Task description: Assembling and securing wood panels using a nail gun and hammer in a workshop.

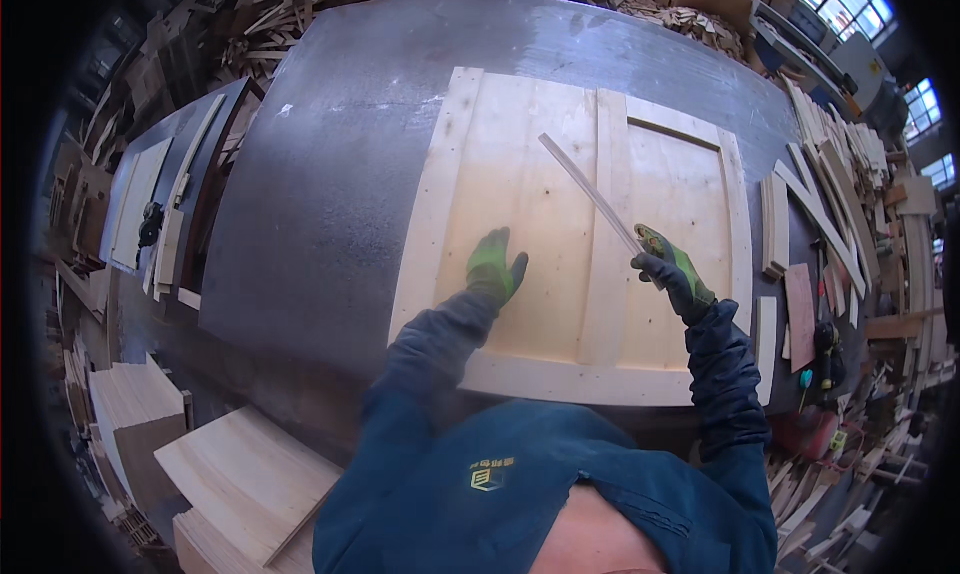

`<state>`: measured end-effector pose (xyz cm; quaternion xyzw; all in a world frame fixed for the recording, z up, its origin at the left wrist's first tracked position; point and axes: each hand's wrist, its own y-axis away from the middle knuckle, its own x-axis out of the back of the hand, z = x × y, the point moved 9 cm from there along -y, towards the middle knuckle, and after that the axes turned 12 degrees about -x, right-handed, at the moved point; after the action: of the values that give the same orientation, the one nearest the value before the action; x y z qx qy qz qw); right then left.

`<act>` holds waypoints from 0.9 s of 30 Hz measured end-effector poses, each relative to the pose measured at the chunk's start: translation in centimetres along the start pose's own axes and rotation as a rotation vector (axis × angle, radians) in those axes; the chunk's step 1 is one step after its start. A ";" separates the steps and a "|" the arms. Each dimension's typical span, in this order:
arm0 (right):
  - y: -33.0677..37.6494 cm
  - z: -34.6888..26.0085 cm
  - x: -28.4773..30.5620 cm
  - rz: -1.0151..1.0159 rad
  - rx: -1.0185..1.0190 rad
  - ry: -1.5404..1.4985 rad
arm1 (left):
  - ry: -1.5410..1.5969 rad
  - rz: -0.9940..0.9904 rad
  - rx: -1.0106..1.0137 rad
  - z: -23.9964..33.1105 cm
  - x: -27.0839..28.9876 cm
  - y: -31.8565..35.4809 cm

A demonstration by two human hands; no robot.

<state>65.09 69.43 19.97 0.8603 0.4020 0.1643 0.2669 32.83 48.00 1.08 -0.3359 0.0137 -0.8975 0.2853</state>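
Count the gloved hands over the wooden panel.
2. The left hand rests flat on the wooden panel left of its middle batten; the right hand is raised at the right, gripping a thin strip.

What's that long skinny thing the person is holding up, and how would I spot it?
Find the big dark grey worktable with the pale framed wooden panel lying on it. Above the panel's middle batten, the green-gloved right hand grips a thin, pale strip by one end. Unlike the flat battens, it is slim, slanted and lifted off the wood.
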 end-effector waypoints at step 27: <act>-49.6 -14.4 5.8 0.523 0.505 1.089 | -0.510 -0.346 -0.119 -1.4 -4.3 -6.0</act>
<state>31.59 105.12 2.62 0.7596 0.2834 0.5366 -0.2341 31.60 55.05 -1.23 -0.5639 -0.0631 -0.8171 0.1021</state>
